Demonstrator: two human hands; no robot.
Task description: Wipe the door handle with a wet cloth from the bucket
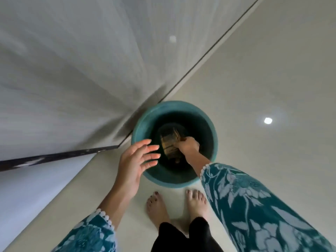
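A teal bucket (143, 122) stands on the pale floor right in front of my bare feet. Inside it lies a brownish striped cloth (170, 144) in dark water. My right hand (188, 145) reaches down into the bucket and is closed on one end of the cloth. My left hand (137, 160) hovers over the bucket's near left rim, palm down, fingers spread, holding nothing. The door handle is not in view.
A grey-white door or wall panel (72, 70) rises on the left, with a dark threshold strip (54, 158) along its bottom. My feet (158, 206) stand just behind the bucket. Pale tiled floor (263, 79) spreads to the right, showing light reflections.
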